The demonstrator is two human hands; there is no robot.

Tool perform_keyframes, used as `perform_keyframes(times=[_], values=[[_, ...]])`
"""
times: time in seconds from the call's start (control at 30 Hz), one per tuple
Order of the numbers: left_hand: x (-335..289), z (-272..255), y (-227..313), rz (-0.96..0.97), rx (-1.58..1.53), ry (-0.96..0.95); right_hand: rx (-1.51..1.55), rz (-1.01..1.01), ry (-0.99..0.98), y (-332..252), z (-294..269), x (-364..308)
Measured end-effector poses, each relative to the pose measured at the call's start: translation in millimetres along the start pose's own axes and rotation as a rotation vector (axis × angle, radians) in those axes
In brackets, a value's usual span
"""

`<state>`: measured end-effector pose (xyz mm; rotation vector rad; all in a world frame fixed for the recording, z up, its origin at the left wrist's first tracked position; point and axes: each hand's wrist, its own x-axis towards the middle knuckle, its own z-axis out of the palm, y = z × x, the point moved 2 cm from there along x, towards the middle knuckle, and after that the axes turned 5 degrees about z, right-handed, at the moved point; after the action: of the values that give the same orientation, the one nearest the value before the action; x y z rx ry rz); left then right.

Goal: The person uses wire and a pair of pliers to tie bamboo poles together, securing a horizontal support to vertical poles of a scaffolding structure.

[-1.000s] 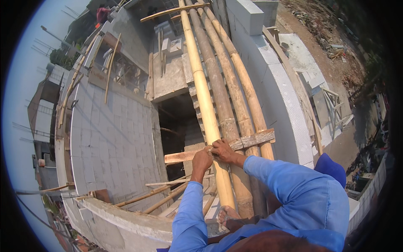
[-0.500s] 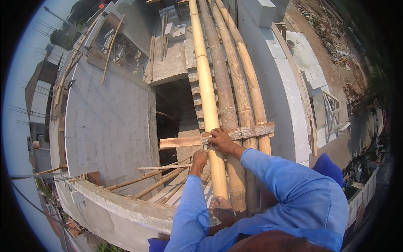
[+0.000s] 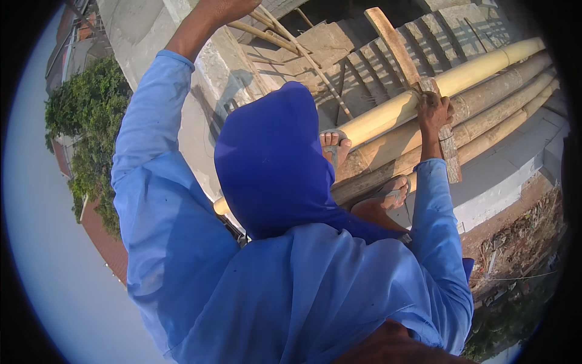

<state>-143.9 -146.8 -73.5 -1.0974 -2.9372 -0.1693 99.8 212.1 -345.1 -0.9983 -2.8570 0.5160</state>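
Observation:
My right hand [image 3: 434, 113] is closed on a weathered wooden plank [image 3: 449, 156] lying crosswise over several bamboo poles. Its fingers are curled where that plank meets a paler board [image 3: 393, 47], right by the yellowish bamboo pole [image 3: 479, 74]. My left hand [image 3: 228, 6] is raised at the top edge, away from the poles. The frame cuts off its fingers, so whether it holds anything does not show. One sandaled foot [image 3: 334, 145] rests at the yellowish pole, and the other foot [image 3: 394, 193] is on the poles nearer the right.
Concrete steps [image 3: 418, 45] descend below the poles, beside a dark opening. Thinner bamboo sticks [image 3: 267, 37] lean near a concrete ledge [image 3: 142, 30]. Past the poles runs a pale block wall [image 3: 503, 188], with rubble ground [image 3: 515, 224] below. A leafy tree [image 3: 91, 133] stands at left.
The view has swung, so the poles now run toward the upper right. My left hand has left its place beside the yellowish pole and is lifted away. My right hand stays at the plank.

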Motion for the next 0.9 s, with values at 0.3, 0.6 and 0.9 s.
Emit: perform_keyframes(times=[0.3, 0.6, 0.9], values=[[-400.8, 164.4, -73.5, -1.139, -0.429, -0.224, 0.515, 0.469, -0.071, -10.3, 12.3, -14.2], [-369.5, 247.8, -2.2, -0.754, 0.068, -0.309, 1.053, 1.013, -0.395, -33.2, 30.7, -12.6], [-352.1, 252.7, -27.8, -0.169, 0.206, -0.676, 1.106, 1.065, -0.398, -30.0, 32.4, -8.3]])
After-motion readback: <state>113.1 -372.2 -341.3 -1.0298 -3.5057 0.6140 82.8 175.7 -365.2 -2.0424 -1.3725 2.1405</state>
